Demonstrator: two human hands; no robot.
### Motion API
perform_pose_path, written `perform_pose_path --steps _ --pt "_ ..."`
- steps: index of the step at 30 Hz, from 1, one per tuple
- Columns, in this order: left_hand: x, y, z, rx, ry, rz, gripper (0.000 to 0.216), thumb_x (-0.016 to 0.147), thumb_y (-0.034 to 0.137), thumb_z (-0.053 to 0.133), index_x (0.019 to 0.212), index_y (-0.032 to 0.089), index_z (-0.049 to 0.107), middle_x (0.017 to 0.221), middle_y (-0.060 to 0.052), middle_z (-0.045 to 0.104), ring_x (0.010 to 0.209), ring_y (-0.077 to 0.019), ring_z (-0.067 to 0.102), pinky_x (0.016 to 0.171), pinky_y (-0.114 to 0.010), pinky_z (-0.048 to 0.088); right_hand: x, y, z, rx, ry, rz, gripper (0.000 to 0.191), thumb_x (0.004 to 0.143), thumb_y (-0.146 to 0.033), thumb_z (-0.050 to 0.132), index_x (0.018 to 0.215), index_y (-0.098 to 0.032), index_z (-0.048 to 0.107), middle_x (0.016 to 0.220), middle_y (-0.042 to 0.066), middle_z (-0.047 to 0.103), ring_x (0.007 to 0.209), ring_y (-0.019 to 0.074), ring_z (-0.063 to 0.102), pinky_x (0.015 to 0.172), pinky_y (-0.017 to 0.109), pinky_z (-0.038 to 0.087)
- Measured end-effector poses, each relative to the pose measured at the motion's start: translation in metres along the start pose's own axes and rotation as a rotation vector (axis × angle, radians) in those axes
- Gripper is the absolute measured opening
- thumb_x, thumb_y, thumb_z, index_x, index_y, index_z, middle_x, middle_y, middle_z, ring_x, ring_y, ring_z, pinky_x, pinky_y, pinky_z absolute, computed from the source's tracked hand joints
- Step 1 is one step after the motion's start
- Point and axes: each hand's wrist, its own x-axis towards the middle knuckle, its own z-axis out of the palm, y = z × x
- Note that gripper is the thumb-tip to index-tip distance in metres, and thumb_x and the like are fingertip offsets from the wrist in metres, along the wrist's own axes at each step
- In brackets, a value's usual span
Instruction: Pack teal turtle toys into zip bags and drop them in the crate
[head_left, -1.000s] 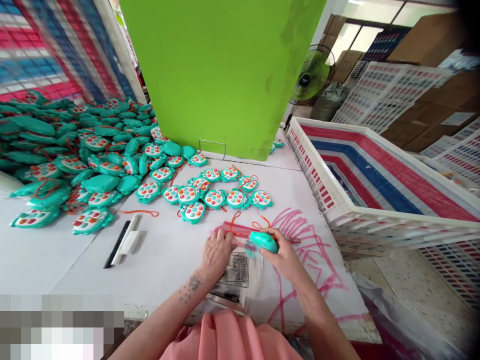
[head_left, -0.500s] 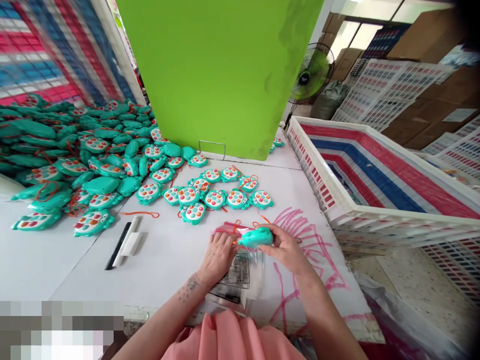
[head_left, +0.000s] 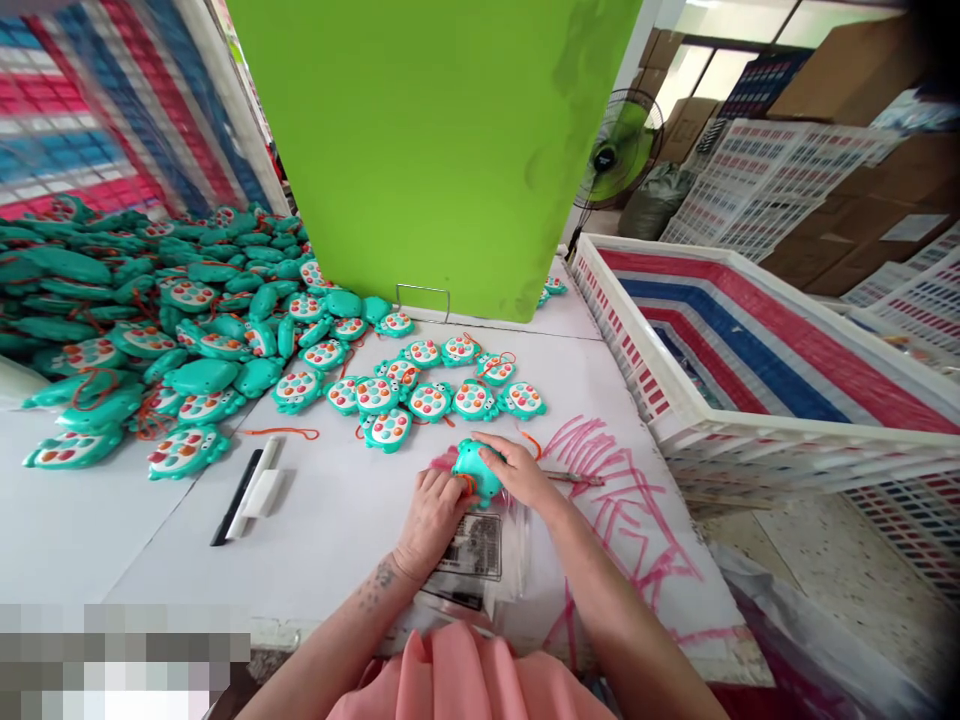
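Knuckles-up and low, the left hand [head_left: 433, 513] curls against the teal toy [head_left: 472, 461], grip unclear; the right hand [head_left: 529, 476] clasps it.

No text can be read with certainty. Toward 6 o'clock, dense black print is carried by the clear bags [head_left: 480, 548], but it is too small to be made out. At 1 o'clock, a tiny pale mark is borne by the hub [head_left: 604, 159] of the fan [head_left: 628, 140], likewise illegible. Between 2 and 3 o'clock, a white label [head_left: 913, 228] is seen on a carton [head_left: 874, 235]; its wording cannot be deciphered.
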Motion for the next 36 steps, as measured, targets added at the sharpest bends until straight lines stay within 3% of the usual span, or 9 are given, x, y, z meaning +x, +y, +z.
perform_pose_path --steps 7,10,13,17,21,27,32,34,36 --pt "0.0 0.0 -0.001 -0.052 0.107 -0.007 0.014 0.09 0.031 0.056 0.085 0.02 0.063 0.08 -0.003 0.063 0.081 -0.0191 0.051 0.078 -0.034 0.041 0.002 -0.012 0.019 -0.16 -0.154 -0.083 0.041 0.097 -0.045 0.037 0.112 -0.023 0.069 0.113 0.005 0.069 0.112 0.0214 0.059 0.102 0.039 0.04" --pt "0.002 0.001 0.0 -0.043 0.106 -0.035 0.012 0.089 0.03 0.057 0.086 0.019 0.063 0.084 -0.004 0.063 0.083 -0.0198 0.052 0.079 -0.036 0.043 -0.004 -0.009 0.014 -0.248 0.017 -0.107 0.039 0.097 -0.041 0.039 0.111 -0.021 0.069 0.116 0.008 0.066 0.113 0.0209 0.056 0.1 0.036 0.04" --pt "0.005 0.001 0.0 -0.093 0.095 -0.074 0.008 0.087 0.026 0.06 0.086 0.018 0.06 0.104 -0.008 0.062 0.1 -0.0221 0.053 0.089 -0.04 0.044 -0.016 -0.006 -0.001 -0.379 0.233 0.055 0.04 0.097 -0.039 0.035 0.108 -0.019 0.068 0.104 0.011 0.069 0.101 0.0221 0.062 0.09 0.035 0.046" --pt "0.013 -0.001 -0.005 -0.221 -0.006 -0.112 0.007 0.087 0.022 0.058 0.081 0.018 0.057 0.125 -0.011 0.054 0.121 -0.0253 0.047 0.099 -0.044 0.042 -0.033 -0.006 -0.008 -0.517 0.185 0.244 0.038 0.097 -0.041 0.036 0.113 -0.022 0.064 0.104 0.009 0.07 0.095 0.0252 0.066 0.081 0.036 0.049" --pt "0.022 -0.001 -0.015 -0.314 -0.162 -0.102 0.01 0.086 0.023 0.057 0.077 0.018 0.055 0.112 -0.01 0.062 0.111 -0.025 0.054 0.092 -0.042 0.044 -0.04 -0.008 0.007 -0.429 0.14 0.159 0.035 0.095 -0.027 0.039 0.124 -0.022 0.057 0.115 0.008 0.068 0.101 0.0231 0.065 0.086 0.035 0.048" --pt "0.02 0.014 -0.03 -0.326 -0.283 -0.269 0.013 0.092 0.025 0.044 0.081 0.02 0.051 0.073 -0.003 0.063 0.073 -0.0201 0.058 0.076 -0.036 0.045 -0.041 -0.015 0.025 -0.2 0.361 0.058 0.033 0.093 -0.023 0.039 0.119 -0.021 0.059 0.118 0.008 0.066 0.105 0.0216 0.062 0.09 0.036 0.047" --pt "0.005 0.008 -0.039 -0.436 0.068 -0.398 0.026 0.087 0.037 0.054 0.106 0.02 0.053 0.115 -0.011 0.059 0.108 -0.0248 0.054 0.092 -0.043 0.044 -0.051 -0.026 0.03 0.04 0.422 0.096 0.03 0.094 -0.029 0.041 0.119 -0.022 0.058 0.09 0.004 0.068 0.071 0.0164 0.064 0.068 0.03 0.052" --pt "0.001 0.0 -0.039 -0.599 0.093 -0.568 0.046 0.084 0.043 0.057 0.122 0.02 0.044 0.126 -0.013 0.053 0.105 -0.0239 0.057 0.084 -0.041 0.05 -0.055 -0.029 0.032 0.128 0.438 0.113 0.03 0.095 -0.032 0.042 0.119 -0.023 0.057 0.078 0.002 0.064 0.058 0.0144 0.06 0.057 0.027 0.051" --pt "-0.001 -0.005 -0.037 -0.811 0.014 -0.72 0.057 0.082 0.047 0.059 0.128 0.02 0.039 0.124 -0.014 0.055 0.093 -0.0212 0.062 0.073 -0.036 0.053 -0.058 -0.031 0.033 0.162 0.465 0.099 0.029 0.094 -0.033 0.043 0.117 -0.023 0.058 0.077 0.001 0.063 0.058 0.0142 0.059 0.056 0.027 0.052"
